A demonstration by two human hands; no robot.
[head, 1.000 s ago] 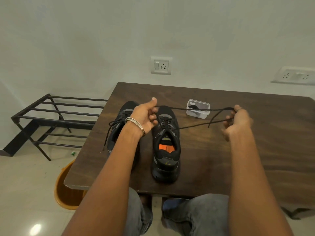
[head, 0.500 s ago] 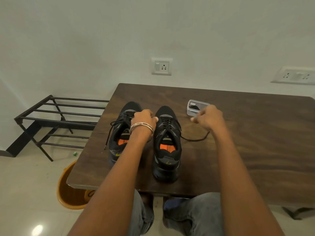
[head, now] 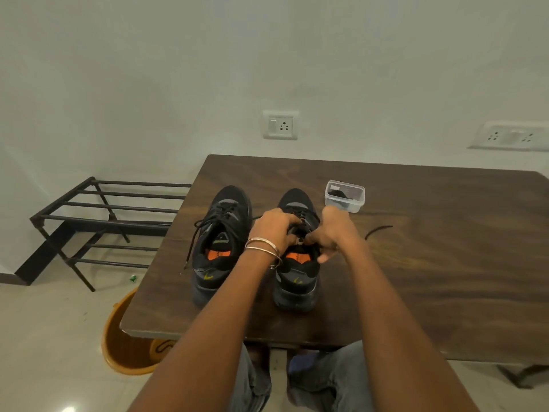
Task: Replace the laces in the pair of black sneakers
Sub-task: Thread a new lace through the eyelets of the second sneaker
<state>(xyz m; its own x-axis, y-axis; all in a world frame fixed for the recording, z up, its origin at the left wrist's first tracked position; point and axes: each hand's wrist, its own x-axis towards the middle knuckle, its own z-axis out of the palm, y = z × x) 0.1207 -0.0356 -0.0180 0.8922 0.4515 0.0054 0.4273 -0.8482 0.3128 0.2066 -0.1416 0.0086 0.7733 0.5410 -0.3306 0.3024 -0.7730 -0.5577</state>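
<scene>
— Working nearest first: both hands are meeting over the tongue of the right sneaker (head: 295, 281), which is standing on the tabletop (head: 445, 278) beside its partner. The left hand (head: 274, 230) is curling its fingers round the lace up at the eyelets, and the right hand (head: 329, 233) is pinching the same lace opposite, so each grip is closing narrow on the lace rather than standing wide.

— What is likely to go wrong?

— Nobody is pinning the shoe down. A hard tug, I judge, is going to drag it toward the near edge or tip it over. The fingers are also hiding the eyelets, so a skipped or crossed hole is a real risk.

— And further out?

— The left sneaker (head: 218, 245) is sitting just beside, its loose lace (head: 193, 233) trailing toward the tabletop's left edge; a bumped elbow could be dragging that off toward the orange bucket (head: 118, 340) below. A free lace end (head: 378, 230) is lying to the right, where it may be snagging under the wrist. Beyond, the clear plastic container (head: 344, 197) holding something dark is standing close enough to get knocked.
</scene>
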